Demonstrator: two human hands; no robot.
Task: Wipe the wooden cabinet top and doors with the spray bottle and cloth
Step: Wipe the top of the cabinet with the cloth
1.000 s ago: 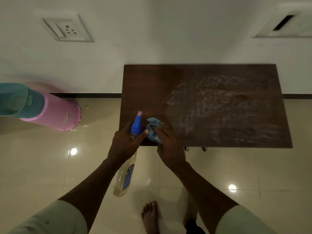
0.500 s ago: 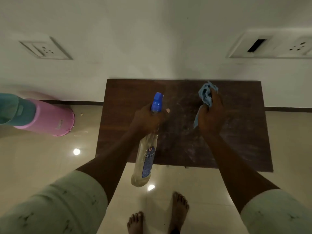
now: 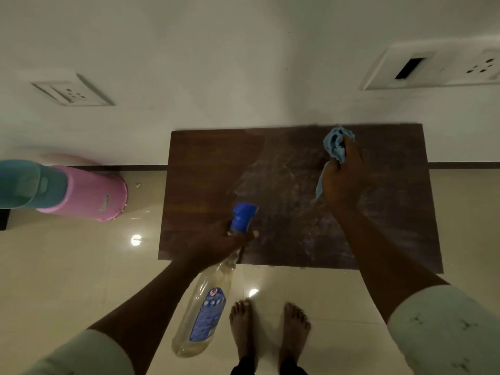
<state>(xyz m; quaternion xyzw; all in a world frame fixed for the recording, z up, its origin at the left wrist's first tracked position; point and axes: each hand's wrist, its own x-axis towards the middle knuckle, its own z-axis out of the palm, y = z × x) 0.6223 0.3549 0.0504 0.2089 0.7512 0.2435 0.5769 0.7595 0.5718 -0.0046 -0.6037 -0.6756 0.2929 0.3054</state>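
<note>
A: While your left hand (image 3: 216, 243) wraps the neck of the spray bottle (image 3: 201, 311), where's the nozzle?
B: Blue trigger head (image 3: 243, 216) points toward 12, over the near-left part of the cabinet top (image 3: 205, 185). Clear body hangs back toward 7, off the front edge, over the floor (image 3: 67, 280). Fingers clenched round the neck.

A: Your right hand (image 3: 342, 181)?
B: Fist closed on the blue cloth (image 3: 335, 144), bunched out the top toward 12, one tail hanging at 7 of the hand. It's over the top's far-right area, around 1 o'clock from the bottle. Touching the wood or not, can't tell.

A: Surface?
B: Dark wood, pale smeary streaks across the middle and right.

A: Else?
B: Pink bin (image 3: 92, 196) on its side at 9, a teal one (image 3: 21, 182) nested in it. Your bare feet (image 3: 270, 328) at 6. Wall sockets at 10 (image 3: 71, 94) and 2 (image 3: 438, 67).
</note>
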